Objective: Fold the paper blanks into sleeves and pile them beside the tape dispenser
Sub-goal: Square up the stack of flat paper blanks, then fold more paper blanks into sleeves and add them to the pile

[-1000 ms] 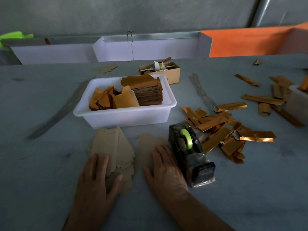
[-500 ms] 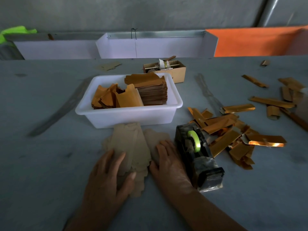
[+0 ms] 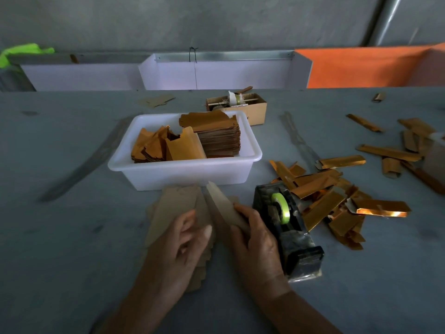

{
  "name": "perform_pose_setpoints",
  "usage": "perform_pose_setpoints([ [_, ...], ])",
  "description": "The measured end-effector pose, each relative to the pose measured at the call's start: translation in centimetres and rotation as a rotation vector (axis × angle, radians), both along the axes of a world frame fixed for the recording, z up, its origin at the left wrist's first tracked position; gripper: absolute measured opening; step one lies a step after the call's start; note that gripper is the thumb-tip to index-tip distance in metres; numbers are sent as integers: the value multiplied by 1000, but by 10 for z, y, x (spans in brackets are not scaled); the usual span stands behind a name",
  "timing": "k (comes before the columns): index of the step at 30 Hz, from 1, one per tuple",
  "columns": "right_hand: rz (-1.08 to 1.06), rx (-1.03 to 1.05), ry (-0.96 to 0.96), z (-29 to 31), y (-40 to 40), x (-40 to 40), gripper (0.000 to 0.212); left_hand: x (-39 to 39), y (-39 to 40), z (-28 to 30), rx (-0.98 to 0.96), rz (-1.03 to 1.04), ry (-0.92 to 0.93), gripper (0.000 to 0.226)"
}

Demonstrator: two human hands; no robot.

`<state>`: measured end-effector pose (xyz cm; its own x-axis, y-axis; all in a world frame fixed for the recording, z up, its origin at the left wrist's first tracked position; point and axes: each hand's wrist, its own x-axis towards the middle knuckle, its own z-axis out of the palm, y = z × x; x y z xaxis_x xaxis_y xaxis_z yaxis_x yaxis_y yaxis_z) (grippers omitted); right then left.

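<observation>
Holding paper blank [image 3: 224, 206]: right hand [image 3: 255, 239], left hand [image 3: 183, 239]; no legible writing.

A white plastic tub [image 3: 185, 169] is sitting on the grey table [image 3: 60, 237]. Behind it, a small cardboard box [image 3: 255, 109] is holding what is possibly a tape roll and sticks. White partition panels [image 3: 216, 73] are standing along the far edge, an orange panel [image 3: 361, 68] adjoining them, and something lime-green [image 3: 21, 50] is lying far left.
</observation>
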<state>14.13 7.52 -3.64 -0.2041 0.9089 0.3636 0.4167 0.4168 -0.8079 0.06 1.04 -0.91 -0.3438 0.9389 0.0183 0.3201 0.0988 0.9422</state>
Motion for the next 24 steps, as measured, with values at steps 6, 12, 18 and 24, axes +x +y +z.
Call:
perform_pose_setpoints([
  [6,106,241,-1,5,-19,-2,41,14,27,4,-14,8,-495,22],
  [12,30,-66,171,7,-31,14,51,3,30,6,-11,8,-577,26],
  [18,-63,-347,230,6,-34,17,18,-3,25,2,-82,-190,-588,27],
  [24,-108,-431,338,8,-31,20,5,-6,24,-2,-108,-243,-570,23],
])
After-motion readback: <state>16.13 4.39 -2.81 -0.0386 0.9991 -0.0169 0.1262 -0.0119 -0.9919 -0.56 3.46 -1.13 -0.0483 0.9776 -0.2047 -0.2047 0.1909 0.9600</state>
